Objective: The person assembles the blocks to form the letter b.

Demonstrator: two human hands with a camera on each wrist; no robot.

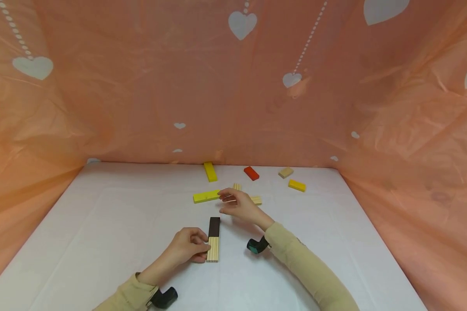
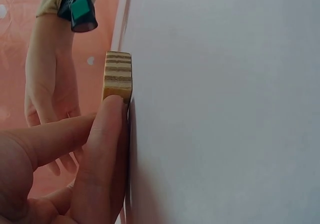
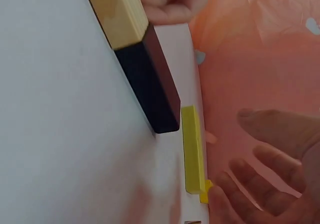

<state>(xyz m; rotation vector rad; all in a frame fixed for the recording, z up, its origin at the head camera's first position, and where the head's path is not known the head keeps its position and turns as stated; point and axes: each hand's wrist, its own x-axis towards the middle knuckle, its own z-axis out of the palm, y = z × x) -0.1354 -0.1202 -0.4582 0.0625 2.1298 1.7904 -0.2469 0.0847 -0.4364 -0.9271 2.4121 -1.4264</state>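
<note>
A striped natural-wood block [image 1: 213,249] and a dark brown block [image 1: 214,226] lie end to end in one line on the white table. My left hand [image 1: 190,245] grips the striped block from its left side, thumb at its upper edge and fingers curled low beside it. In the left wrist view, a fingertip meets the striped end of the wooden block [image 2: 118,71]. My right hand [image 1: 239,206] hovers farther off, fingers loosely parted, holding nothing. Nearest it is a yellow-green block [image 1: 205,197]; the right wrist view shows that block [image 3: 192,149] beyond the dark block [image 3: 147,86].
Behind the right hand lie pale wooden blocks, one upright in view [image 1: 237,186] and one crosswise [image 1: 256,200]. Toward the back are a yellow block [image 1: 210,171], a red block [image 1: 251,173], a tan block [image 1: 286,172] and an orange-yellow block [image 1: 297,185]. An orange curtain [image 1: 202,95] encloses the table.
</note>
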